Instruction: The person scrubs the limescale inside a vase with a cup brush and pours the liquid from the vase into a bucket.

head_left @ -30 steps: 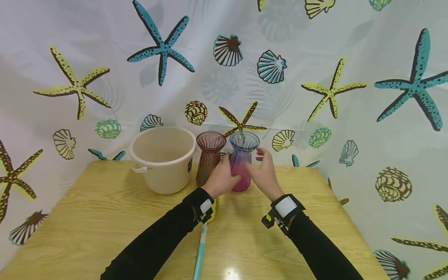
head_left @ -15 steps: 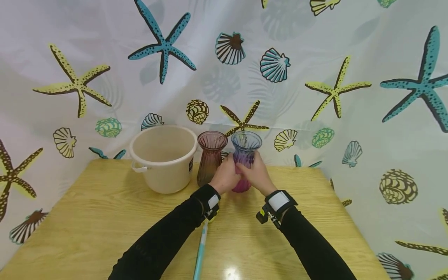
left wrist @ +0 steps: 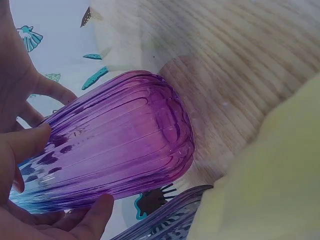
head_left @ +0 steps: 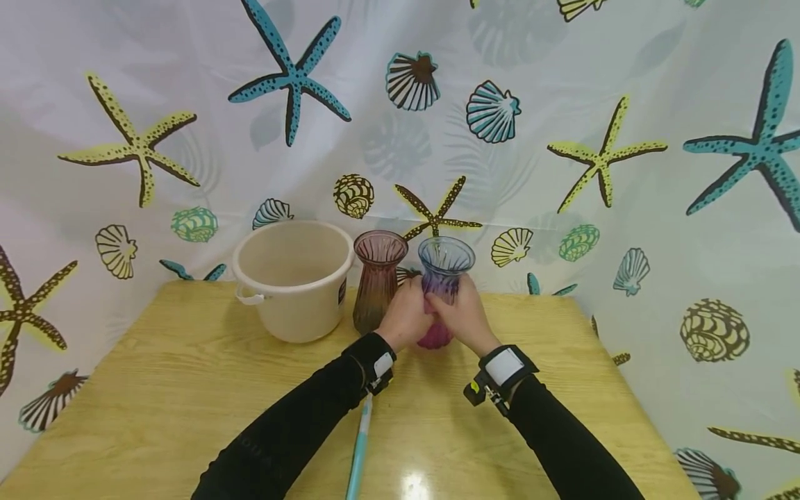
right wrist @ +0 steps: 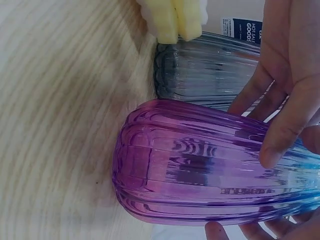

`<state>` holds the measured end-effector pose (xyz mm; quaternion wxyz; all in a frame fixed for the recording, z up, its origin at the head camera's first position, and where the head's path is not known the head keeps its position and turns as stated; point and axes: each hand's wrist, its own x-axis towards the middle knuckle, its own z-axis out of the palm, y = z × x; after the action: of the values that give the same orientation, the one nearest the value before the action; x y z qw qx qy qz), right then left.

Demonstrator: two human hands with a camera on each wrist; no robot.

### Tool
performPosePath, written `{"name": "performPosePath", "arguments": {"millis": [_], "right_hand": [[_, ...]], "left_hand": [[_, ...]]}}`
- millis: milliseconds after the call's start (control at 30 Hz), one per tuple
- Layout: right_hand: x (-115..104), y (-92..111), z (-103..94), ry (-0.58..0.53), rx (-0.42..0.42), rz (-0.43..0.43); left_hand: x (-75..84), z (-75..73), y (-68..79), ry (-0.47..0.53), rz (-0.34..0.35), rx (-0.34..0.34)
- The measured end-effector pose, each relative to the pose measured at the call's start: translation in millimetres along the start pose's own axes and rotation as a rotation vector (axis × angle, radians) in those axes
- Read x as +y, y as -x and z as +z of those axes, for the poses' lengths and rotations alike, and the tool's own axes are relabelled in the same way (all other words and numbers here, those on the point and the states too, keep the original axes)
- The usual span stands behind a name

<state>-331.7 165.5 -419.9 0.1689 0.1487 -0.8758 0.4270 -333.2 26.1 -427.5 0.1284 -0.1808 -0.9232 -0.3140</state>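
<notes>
A ribbed glass vase (head_left: 446, 255), blue at the top and pink at the base, stands between both my hands in the head view. My left hand (head_left: 407, 316) grips its left side and my right hand (head_left: 465, 316) its right side, just below the flared neck. The right wrist view shows the pink lower body (right wrist: 165, 165) close over the wooden surface, with fingers (right wrist: 280, 142) curved along the glass. A second vase (head_left: 377, 288), reddish at the rim and grey lower down, stands immediately left, partly hidden by my left hand.
Left of the vases stands a cream bucket (head_left: 300, 316) with side handles. A teal-handled brush (head_left: 358, 444) lies toward the table's front, its yellow sponge head (right wrist: 177, 20) beside the grey vase. Behind the table (head_left: 206, 389) hangs a seashell-patterned curtain (head_left: 350, 42).
My right hand has closed in from the right and taken hold of the blue-pink vase. The vase has shifted slightly right and toward me, leaving a wider gap to the reddish one.
</notes>
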Motion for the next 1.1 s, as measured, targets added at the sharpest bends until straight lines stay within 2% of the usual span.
{"name": "performPosePath", "arguments": {"millis": [167,433,567,700,833,900,1000,1100], "right_hand": [[2,7,-2.6,-0.007,0.022,-0.057],[-5,29,-10.2,-0.045,0.004,-0.063],[-10,43,-15.6,-0.048,0.004,-0.061],[-20,55,-24.3,-0.017,0.019,-0.065],[-43,62,-35.6,-0.016,0.031,-0.123],[-62,66,-42.1,-0.056,0.018,-0.175],[-97,73,-51.3,-0.121,-0.017,-0.238],[-129,80,-57.6,-0.18,-0.07,-0.247]], "left_hand": [[2.5,-2.7,7.9,0.023,0.045,0.011],[10.9,-7.8,24.7,0.04,-0.03,-0.09],[16.5,-6.7,34.4,0.019,-0.027,-0.096],[25.0,-11.7,45.2,0.002,0.01,-0.047],[35.0,-29.9,55.0,0.062,0.056,0.043],[38.3,-42.7,61.4,0.086,0.092,0.085],[39.3,-61.9,71.9,0.055,0.173,0.152],[38.6,-81.0,83.5,0.023,0.228,0.198]]}}
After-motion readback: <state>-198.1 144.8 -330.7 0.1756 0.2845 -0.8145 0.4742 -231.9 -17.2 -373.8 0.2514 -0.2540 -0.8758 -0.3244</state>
